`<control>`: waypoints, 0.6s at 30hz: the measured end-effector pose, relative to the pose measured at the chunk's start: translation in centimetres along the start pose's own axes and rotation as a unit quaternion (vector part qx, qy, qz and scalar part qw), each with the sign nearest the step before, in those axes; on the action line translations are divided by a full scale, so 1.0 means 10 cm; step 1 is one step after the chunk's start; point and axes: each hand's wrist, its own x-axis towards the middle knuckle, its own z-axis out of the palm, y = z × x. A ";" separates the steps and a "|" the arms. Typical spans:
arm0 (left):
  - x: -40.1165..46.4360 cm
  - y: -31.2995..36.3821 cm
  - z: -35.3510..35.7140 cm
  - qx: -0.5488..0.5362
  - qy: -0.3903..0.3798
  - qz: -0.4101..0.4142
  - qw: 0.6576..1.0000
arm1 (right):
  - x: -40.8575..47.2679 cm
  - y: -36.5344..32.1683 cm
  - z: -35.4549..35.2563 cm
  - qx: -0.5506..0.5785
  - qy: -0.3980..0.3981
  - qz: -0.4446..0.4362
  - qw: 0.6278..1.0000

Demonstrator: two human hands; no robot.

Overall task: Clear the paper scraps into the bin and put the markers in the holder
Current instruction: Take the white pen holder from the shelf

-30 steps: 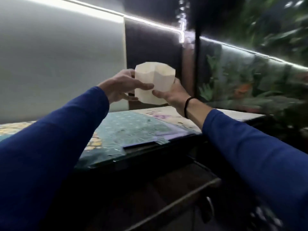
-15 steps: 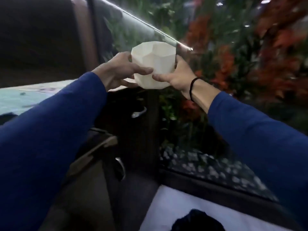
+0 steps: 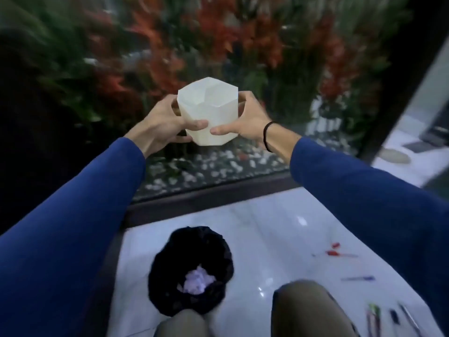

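Note:
I hold a white faceted holder (image 3: 208,110) in the air at arm's length, my left hand (image 3: 165,125) on its left side and my right hand (image 3: 247,120) on its right side. Its open top faces me and looks empty. Below on the white floor stands a bin (image 3: 192,271) with a black liner, and crumpled purple paper scraps (image 3: 198,283) lie inside it. Markers lie on the floor to the right: a red marker (image 3: 333,252), a blue marker (image 3: 358,278), and several more markers (image 3: 386,314) near the bottom right corner.
A large aquarium (image 3: 218,69) with red and green plants and white gravel fills the view ahead, on a dark base. My knees (image 3: 306,310) show at the bottom. A desk with flat objects (image 3: 413,147) is at the far right.
The view has swung right and down, from the table with the cutting mat to the aquarium and the floor. Both hands have kept hold of the holder throughout.

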 end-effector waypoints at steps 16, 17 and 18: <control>-0.31 -0.51 3.68 -0.079 -0.299 0.012 0.951 | -1.96 1.71 -2.26 -0.213 0.193 0.284 0.915; -0.39 -0.67 3.82 -0.063 -0.306 -0.005 0.950 | -2.13 1.90 -2.24 -0.215 0.194 0.301 0.909; -0.47 -0.84 3.98 -0.053 -0.313 -0.031 0.948 | -2.29 2.11 -2.22 -0.212 0.191 0.323 0.903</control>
